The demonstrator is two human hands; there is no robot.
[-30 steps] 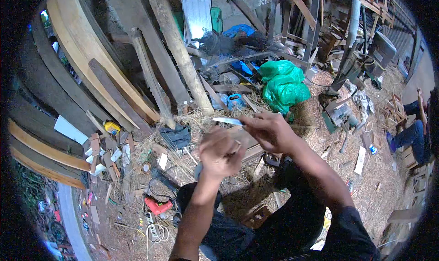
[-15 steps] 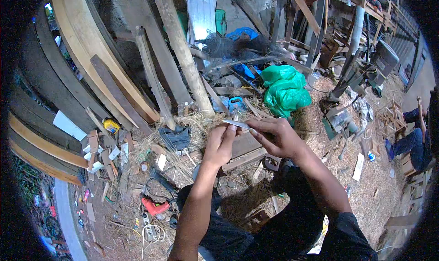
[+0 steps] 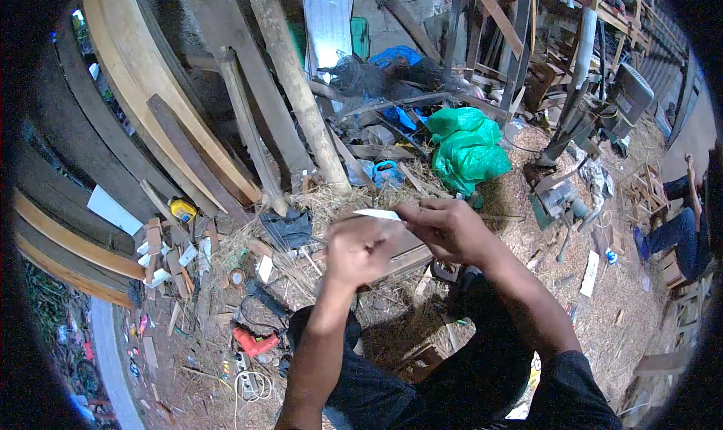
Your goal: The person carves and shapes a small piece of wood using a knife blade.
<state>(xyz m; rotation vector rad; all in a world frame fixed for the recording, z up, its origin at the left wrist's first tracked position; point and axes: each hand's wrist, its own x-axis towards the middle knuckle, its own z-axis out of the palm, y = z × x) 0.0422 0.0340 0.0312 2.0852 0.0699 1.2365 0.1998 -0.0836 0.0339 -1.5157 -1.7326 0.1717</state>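
Observation:
My right hand (image 3: 446, 225) pinches a thin, flat, pale piece (image 3: 379, 214) at its right end, fingers curled round it. The piece tapers to the left and looks white in the light; its exact kind I cannot make out. Just below its left part is my left hand (image 3: 360, 248), smeared by motion, its fingers bent inward. Whether the left fingers touch the piece is hidden by the blur. Both hands are in front of my body, above a wooden board (image 3: 407, 258) lying low on the straw-strewn ground.
A red power tool (image 3: 254, 341) and a corded white power strip (image 3: 245, 382) lie at lower left. A green plastic bag (image 3: 468, 153) is ahead, near a machine on a stand (image 3: 559, 204). Long planks (image 3: 162, 91) lean at left. Another person (image 3: 681, 230) is at far right.
My left hand has moved slightly down and left, blurring, with its thumb away from the pale piece. The piece now looks smaller and whiter. My right hand keeps its pinch.

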